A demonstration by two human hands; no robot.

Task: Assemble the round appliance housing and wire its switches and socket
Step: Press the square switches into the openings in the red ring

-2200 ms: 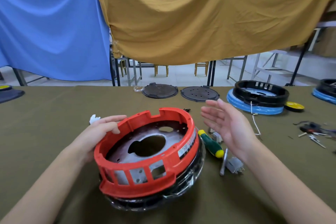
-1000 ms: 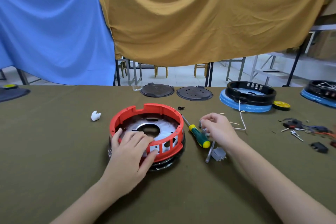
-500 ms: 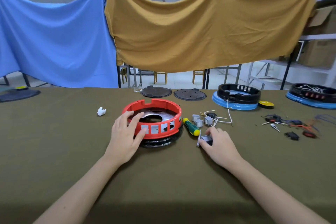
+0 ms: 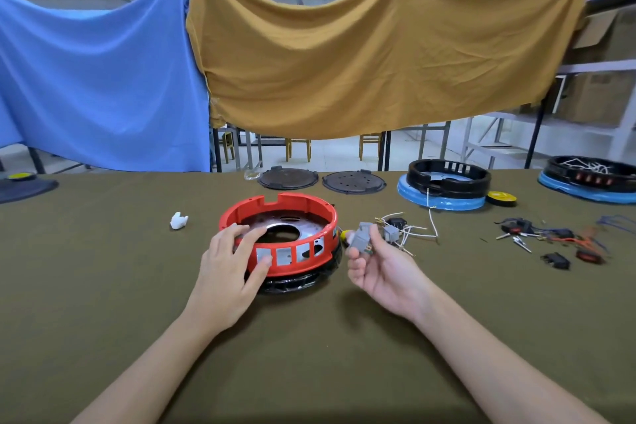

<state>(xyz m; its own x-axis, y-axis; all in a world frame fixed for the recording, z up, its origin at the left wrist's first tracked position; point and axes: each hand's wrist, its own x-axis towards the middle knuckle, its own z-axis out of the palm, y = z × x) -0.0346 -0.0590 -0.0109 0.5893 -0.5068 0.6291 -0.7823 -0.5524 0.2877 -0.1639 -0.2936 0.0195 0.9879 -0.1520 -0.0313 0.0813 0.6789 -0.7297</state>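
Note:
The round red housing (image 4: 296, 206) sits on a black base in the middle of the olive table, with a metal plate (image 4: 285, 231) inside it. My left hand (image 4: 229, 272) rests over its near-left rim, fingers straight, thumb against the outer wall. My right hand (image 4: 382, 268) is raised just right of the housing and pinches a small grey socket (image 4: 360, 239) between thumb and fingers. More grey parts with white wires (image 4: 406, 231) lie behind that hand. The screwdriver is mostly hidden; only a yellow tip (image 4: 344, 234) shows.
Two dark round lids (image 4: 287, 178) (image 4: 354, 182) lie at the far edge. Black housings on blue bases (image 4: 447, 182) (image 4: 592, 179) stand at the right, a yellow tape roll (image 4: 501, 198) beside one. Red and black switches with wires (image 4: 557, 241) lie right. A white scrap (image 4: 179, 220) lies left.
My right hand has lifted the grey socket off the table and turned palm up beside the housing. My left hand stays on the red rim. The camera has tilted up slightly.

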